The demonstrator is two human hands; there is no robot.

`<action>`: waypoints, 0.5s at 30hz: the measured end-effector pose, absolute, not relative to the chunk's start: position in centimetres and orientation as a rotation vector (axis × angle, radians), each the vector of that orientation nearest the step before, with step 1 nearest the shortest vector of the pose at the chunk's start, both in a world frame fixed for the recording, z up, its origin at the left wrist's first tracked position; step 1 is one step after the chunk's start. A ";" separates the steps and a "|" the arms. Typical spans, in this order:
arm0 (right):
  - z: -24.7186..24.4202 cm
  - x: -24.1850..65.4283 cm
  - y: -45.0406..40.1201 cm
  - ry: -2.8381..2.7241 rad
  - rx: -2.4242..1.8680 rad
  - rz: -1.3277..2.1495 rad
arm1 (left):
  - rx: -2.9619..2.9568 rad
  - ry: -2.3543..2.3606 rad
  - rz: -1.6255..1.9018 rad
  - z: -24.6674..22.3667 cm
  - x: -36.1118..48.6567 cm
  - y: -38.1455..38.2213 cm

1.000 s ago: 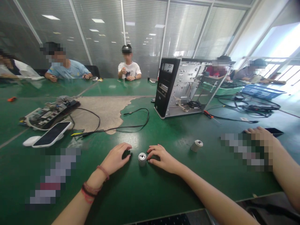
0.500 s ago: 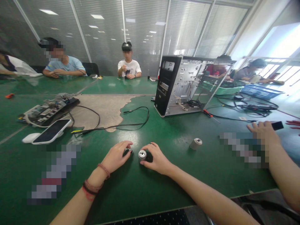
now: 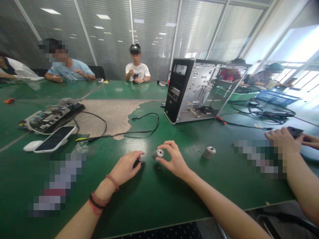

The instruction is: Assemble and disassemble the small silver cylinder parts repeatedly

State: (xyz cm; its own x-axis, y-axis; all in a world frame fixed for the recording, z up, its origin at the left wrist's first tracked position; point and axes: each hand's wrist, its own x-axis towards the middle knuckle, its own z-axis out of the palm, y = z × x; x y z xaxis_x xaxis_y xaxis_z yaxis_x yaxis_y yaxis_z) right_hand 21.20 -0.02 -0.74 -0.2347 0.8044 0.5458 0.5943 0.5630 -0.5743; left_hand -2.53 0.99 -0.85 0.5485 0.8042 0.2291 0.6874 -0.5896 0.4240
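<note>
Between the thumb and fingers of my right hand is a small silvery metal cylinder, its pale round end with dark holes turned towards me. It looks tilted and slightly off the table. To its left, my left hand is curled with thumb and fingers close together. Something small and dark shows between them, too hidden to name. A second, similar metal cylinder stands on the green table to the right of my right hand.
Ahead stands an open computer case, with a screwdriver beside it. A black cable, phone and circuit assembly lie left. Another person's hand is at the right; more people sit across the table.
My right hand has moved up and to the right with the metal cylinder, which has tilted. My left hand has shifted slightly right.
</note>
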 end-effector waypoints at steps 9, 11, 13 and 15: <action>0.3 34.3 3.4 -1.516 -1.877 -0.214 | 2.521 1.224 0.598 -1.1 -2.3 0.9; -0.5 36.0 3.5 -1.484 -2.089 -0.177 | 2.534 1.215 0.589 -1.1 -2.2 0.8; -1.1 36.8 3.5 -1.493 -2.243 -0.075 | 2.543 1.209 0.577 -1.1 -2.1 0.7; -1.5 37.2 3.5 -1.515 -2.329 0.022 | 2.544 1.212 0.571 -1.1 -2.0 0.7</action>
State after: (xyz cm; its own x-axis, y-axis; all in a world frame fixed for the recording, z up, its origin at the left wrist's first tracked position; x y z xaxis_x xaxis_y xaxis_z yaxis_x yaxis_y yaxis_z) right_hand 37.24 3.49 -1.52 0.4246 0.8872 0.1808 0.8816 -0.3596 -0.3059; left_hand -2.02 0.67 -1.09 0.5734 0.7850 0.2346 0.6803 -0.6158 0.3975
